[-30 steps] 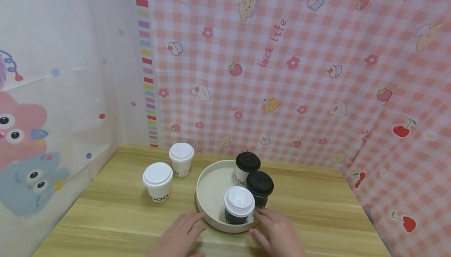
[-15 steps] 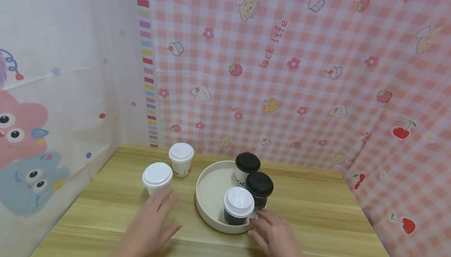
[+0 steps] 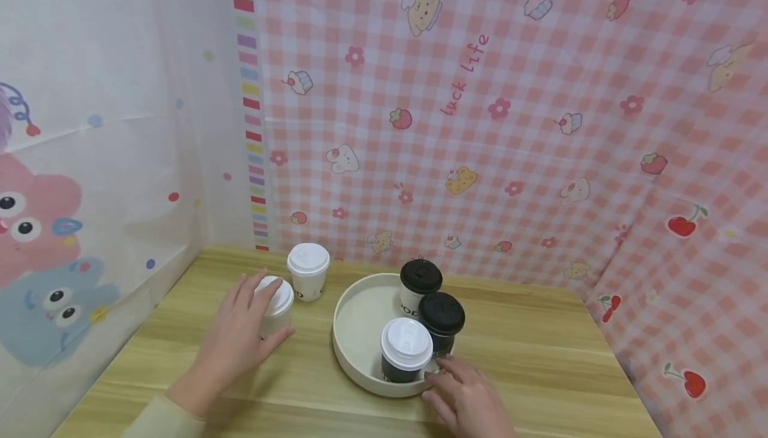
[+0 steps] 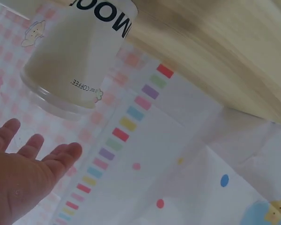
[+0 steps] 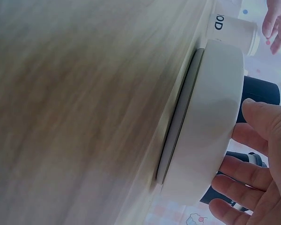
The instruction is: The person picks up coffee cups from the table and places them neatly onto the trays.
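Observation:
My left hand [image 3: 233, 331] is at a white paper coffee cup [image 3: 277, 318] with a white lid, fingers spread and partly hiding the lid. In the left wrist view, a gap shows between the fingers and this cup [image 4: 75, 61]. My right hand [image 3: 471, 398] is at the near right rim of a round cream tray [image 3: 354, 365], its loosely bent fingers [image 5: 246, 173] right at the rim. Standing in the tray are a dark cup with a white lid [image 3: 407, 345], a dark cup with a black lid [image 3: 443, 315] and a white cup with a black lid [image 3: 421, 278].
Another white-lidded cup [image 3: 309, 271] stands behind the one by my left hand. All stand on a wood-grain table [image 3: 534, 345]. A pink checked cloth [image 3: 372, 91] hangs behind and to the right, a white printed cloth [image 3: 120, 158] to the left.
My left hand has moved from the tray's left rim leftward and up to the nearer white-lidded cup, its fingers spreading. The right hand has hardly moved, and the cups and tray stay put.

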`<state>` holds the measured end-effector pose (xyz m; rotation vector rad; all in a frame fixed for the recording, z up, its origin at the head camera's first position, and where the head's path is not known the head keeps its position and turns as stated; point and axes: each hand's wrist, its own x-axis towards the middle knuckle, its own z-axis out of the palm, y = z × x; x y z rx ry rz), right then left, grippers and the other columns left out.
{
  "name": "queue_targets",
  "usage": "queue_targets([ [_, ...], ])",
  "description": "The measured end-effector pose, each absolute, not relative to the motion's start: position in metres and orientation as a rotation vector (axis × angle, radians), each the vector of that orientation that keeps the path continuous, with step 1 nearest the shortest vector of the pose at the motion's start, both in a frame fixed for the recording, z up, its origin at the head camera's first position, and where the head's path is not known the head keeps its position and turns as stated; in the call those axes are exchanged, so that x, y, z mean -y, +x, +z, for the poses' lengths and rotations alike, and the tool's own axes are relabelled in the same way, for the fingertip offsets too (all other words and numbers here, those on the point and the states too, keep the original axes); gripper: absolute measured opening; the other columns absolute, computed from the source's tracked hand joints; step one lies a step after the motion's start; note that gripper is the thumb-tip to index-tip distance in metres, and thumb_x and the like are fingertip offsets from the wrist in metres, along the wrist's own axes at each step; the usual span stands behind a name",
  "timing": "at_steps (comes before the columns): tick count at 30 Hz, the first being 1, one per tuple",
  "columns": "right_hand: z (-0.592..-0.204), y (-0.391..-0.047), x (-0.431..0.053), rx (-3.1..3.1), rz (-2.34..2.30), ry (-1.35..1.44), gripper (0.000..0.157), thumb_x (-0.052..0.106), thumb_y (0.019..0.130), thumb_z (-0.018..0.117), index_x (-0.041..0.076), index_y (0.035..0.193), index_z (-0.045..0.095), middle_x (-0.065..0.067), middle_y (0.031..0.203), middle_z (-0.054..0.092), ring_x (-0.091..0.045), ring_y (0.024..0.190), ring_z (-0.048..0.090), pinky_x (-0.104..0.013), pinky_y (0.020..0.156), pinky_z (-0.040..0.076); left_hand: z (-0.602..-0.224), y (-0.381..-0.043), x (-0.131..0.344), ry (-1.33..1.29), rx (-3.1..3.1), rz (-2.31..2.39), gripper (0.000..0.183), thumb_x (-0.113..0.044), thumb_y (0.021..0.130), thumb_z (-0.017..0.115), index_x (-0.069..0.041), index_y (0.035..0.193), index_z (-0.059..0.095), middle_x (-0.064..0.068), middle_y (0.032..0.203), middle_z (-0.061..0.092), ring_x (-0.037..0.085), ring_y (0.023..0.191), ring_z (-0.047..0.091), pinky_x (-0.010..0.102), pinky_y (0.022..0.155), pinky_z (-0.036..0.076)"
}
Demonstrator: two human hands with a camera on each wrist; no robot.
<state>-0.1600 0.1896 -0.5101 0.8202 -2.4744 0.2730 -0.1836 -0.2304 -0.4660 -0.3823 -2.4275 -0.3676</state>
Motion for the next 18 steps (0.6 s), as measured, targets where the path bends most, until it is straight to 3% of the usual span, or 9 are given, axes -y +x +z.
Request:
queue_targets([
  [7,-0.513,-0.162,-0.194,2.440,0.261,0.806,0.028,0.034,0.082,0.091,0.023,0.106,0.083,-0.006,0.121,0.078,-0.025,0.110,0.076,-0.045,0.092,0.064,-0.460,-0.196,0.230,-0.268,2.624,-0.386,0.082,-0.046,0.085,0.088,-0.006,0.150,0.057,0.031,0.155,0.050,0.060,0.142,0.047,0.073,0.116,0.042],
  [18,-0.517,-0.167,-0.201,2.496,0.280,0.694,0.038,0.038,0.083,0.089,0.016,0.112,0.080,-0.008,0.128,0.076,-0.029,0.110,0.075,-0.048,0.095,0.062,-0.462,-0.203,0.228,-0.215,2.688,-0.515,0.073,-0.039,0.089,0.085,0.000,0.146,0.059,0.035,0.156,0.049,0.058,0.138,0.052,0.074,0.112,0.045],
])
